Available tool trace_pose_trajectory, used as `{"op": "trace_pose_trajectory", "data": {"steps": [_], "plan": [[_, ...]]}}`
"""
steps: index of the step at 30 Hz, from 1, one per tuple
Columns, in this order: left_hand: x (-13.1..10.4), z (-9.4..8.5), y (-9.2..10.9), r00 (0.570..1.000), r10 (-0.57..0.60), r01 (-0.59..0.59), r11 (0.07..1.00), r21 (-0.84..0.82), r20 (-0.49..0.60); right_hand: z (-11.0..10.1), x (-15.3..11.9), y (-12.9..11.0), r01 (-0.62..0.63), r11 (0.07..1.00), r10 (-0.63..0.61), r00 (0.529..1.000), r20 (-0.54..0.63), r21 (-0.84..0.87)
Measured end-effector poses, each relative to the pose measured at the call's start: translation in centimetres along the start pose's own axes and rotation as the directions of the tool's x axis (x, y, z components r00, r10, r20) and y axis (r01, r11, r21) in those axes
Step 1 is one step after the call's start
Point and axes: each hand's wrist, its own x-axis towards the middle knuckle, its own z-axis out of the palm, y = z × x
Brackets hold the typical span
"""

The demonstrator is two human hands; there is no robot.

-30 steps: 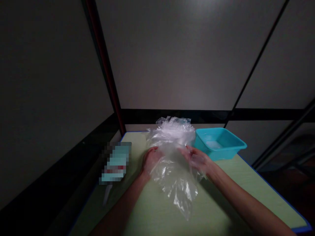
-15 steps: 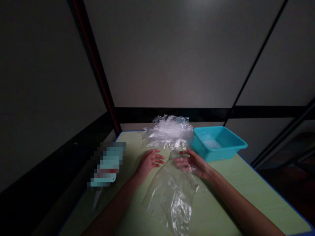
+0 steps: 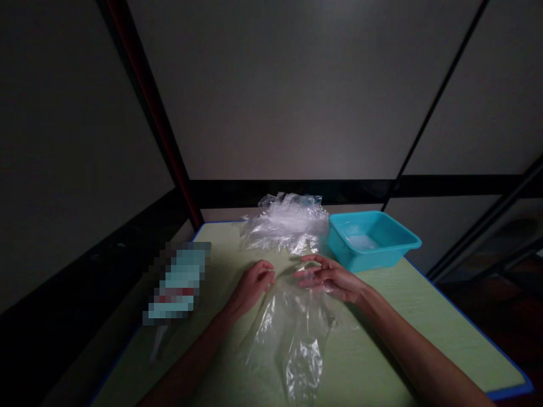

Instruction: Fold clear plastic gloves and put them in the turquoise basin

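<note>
A clear plastic bag point(image 3: 303, 350) lies in front of me, its film crinkled and shiny toward the near edge. My left hand point(image 3: 253, 282) is closed, fingertips pinched together at the bag's upper left edge. On the other side, my right hand point(image 3: 326, 277) has its fingers stretched out and spread, with the bag's film over part of them. Whether those fingers are inside the bag or behind it, I cannot tell. Beyond both hands rests a crumpled pile of clear plastic bags point(image 3: 288, 223).
A turquoise plastic basin point(image 3: 373, 260) stands at the back right, with something whitish in its bottom. At the left edge of the pale green table point(image 3: 428, 328) lies a blurred-out pale packet point(image 3: 182, 277). Cabinet panels point(image 3: 288, 102) rise behind the table.
My left hand has gone from loosely spread fingers to a pinch at the bag's edge. My right hand's fingers have spread more under the film. The view has shifted slightly.
</note>
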Motion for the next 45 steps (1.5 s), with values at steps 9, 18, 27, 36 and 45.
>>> {"op": "trace_pose_trajectory", "data": {"steps": [9, 18, 27, 36, 45], "plan": [[-0.7, -1.0, 0.8, 0.914, -0.195, 0.233, 0.97, -0.067, 0.357, -0.6, 0.0, -0.1, 0.145, 0.975, -0.176, 0.965, 0.194, 0.166], [-1.0, -1.3, 0.4, 0.957, -0.031, 0.125, 0.942, -0.311, 0.289, -1.0, -0.5, -0.5, 0.074, 0.996, -0.084, 0.954, 0.287, 0.046], [-0.9, -1.8, 1.7, 0.955, 0.012, -0.017, 1.0, 0.013, 0.297, -1.5, -2.4, -2.2, -0.044, 0.951, 0.143, 0.94, 0.31, -0.306], [-1.1, -0.2, 0.0, 0.849, 0.513, -0.301, 0.67, 0.679, -0.13, -0.7, -2.1, -2.8, 0.264, 0.672, -0.143, 0.963, 0.228, -0.692], [-4.8, 3.6, -1.1, 0.928, 0.29, -0.346, 0.431, 0.833, 0.235, -1.8, -1.9, -2.0, 0.164, 0.604, -0.29, 0.957, -0.023, -0.78]]}}
